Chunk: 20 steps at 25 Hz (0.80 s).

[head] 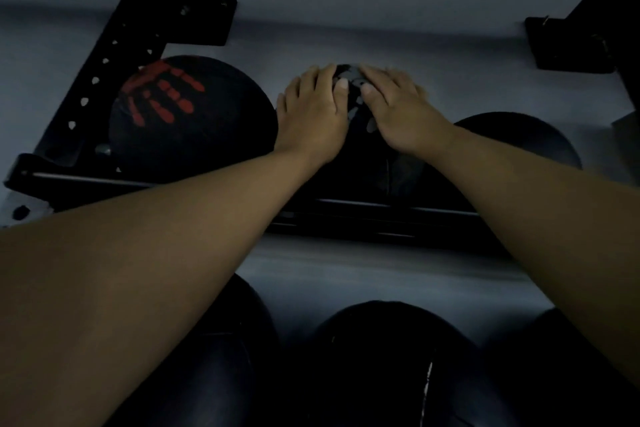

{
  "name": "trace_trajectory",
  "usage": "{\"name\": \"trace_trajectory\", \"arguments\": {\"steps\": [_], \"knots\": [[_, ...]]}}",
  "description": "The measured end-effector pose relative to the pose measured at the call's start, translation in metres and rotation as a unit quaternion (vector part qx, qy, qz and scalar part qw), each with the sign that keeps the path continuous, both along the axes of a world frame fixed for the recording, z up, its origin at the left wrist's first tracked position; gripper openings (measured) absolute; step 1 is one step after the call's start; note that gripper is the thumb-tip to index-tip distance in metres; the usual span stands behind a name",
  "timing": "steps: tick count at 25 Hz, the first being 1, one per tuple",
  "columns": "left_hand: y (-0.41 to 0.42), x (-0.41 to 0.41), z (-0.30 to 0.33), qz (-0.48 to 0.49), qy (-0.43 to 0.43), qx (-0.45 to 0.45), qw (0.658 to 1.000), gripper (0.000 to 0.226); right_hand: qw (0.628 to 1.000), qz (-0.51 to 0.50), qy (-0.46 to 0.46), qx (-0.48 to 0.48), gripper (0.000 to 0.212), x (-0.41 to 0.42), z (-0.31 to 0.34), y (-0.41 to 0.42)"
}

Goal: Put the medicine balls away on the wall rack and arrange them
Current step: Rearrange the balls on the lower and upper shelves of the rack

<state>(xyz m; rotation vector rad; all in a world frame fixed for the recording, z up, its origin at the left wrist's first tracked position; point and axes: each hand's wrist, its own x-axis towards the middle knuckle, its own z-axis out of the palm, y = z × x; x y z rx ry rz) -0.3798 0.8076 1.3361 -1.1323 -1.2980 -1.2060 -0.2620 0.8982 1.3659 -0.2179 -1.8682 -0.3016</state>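
A black medicine ball (360, 163) with grey markings sits in the middle of the upper shelf of the wall rack (346, 215). My left hand (313, 114) and my right hand (398, 109) lie flat on top of this middle ball, fingers spread over it, thumbs nearly touching. To its left rests a black ball with a red handprint (180, 121). Another black ball (519, 139) sits to its right, partly hidden by my right forearm. On the row below lie more black balls, a central one (381, 367) with others at either side behind my arms.
The black perforated rack upright (114, 59) slants at the upper left, with a bracket (571, 42) at the upper right. The grey wall (346, 10) lies behind the rack. The scene is dim.
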Motion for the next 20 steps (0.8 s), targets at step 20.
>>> {"name": "trace_trajectory", "arguments": {"steps": [20], "knots": [[-0.147, -0.118, 0.023, 0.169, 0.024, -0.017, 0.985, 0.051, 0.994, -0.007, 0.041, 0.106, 0.051, -0.084, -0.007, -0.114]]}}
